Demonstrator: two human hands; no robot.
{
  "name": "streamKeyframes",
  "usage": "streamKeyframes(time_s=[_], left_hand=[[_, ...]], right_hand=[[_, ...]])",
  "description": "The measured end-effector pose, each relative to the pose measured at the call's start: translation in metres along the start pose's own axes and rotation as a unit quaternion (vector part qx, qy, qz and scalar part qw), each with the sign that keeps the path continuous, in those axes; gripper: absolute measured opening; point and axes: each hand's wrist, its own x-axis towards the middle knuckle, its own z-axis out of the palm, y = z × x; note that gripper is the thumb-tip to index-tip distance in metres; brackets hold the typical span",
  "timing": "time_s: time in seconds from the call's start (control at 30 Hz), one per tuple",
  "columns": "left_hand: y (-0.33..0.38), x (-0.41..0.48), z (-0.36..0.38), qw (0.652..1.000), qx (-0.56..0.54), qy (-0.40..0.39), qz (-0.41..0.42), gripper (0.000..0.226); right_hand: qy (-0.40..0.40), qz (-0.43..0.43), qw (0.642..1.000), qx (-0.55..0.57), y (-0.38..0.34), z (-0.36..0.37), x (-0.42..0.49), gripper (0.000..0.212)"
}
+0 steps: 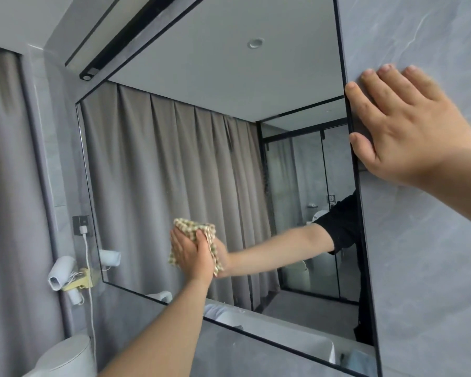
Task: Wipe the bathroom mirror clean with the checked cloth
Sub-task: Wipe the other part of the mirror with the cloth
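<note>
A large black-framed mirror [188,164] fills the middle of the view and reflects grey curtains, a glass shower and my own arm. My left hand [192,254] presses a beige-and-green checked cloth [195,231] flat against the glass in the mirror's lower middle part. The cloth is bunched under my palm, and its edges stick out above and to the right of the fingers. My right hand [408,126] lies flat with fingers spread on the grey wall panel, with its fingertips at the mirror's right frame edge. It holds nothing.
A white hair dryer [61,270] hangs in a yellow holder on the wall left of the mirror, its cord running up to a wall socket [80,225]. A white rounded object [65,357] stands at the bottom left. Grey curtain [8,186] covers the left side.
</note>
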Motion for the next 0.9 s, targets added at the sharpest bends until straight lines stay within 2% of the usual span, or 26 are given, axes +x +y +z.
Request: streamKeyframes(time_s=[0.13,0.3,0.43,0.57,0.67,0.8,0.9], left_hand=[[-0.018,-0.033,0.006,0.999,-0.009,-0.011,-0.053,0.090],[0.007,-0.009,0.004,0.998,-0.003,-0.001,-0.068,0.082],[0.070,0.059,0.003,1.000,0.005,0.015,-0.008,0.074],[0.151,0.118,-0.004,0.993,0.048,-0.032,0.101,0.077],[0.191,0.118,-0.001,0.986,0.059,-0.056,0.146,0.081],[0.148,0.076,0.006,0.987,0.000,-0.006,0.159,0.078],[0.083,0.043,0.011,0.994,0.004,0.018,0.104,0.072]], right_hand=[[0.000,-0.003,1.000,0.000,0.000,0.000,0.000,0.071],[0.001,-0.003,1.000,0.006,-0.001,-0.001,0.000,0.071],[-0.003,-0.004,1.000,0.009,0.000,-0.002,0.000,0.072],[0.002,-0.004,1.000,0.010,-0.002,-0.003,0.000,0.071],[-0.005,-0.002,1.000,0.013,-0.002,-0.006,0.001,0.072],[-0.008,-0.009,1.000,0.004,-0.003,-0.007,-0.001,0.071],[-0.024,-0.029,0.999,-0.004,-0.005,-0.008,-0.006,0.071]])
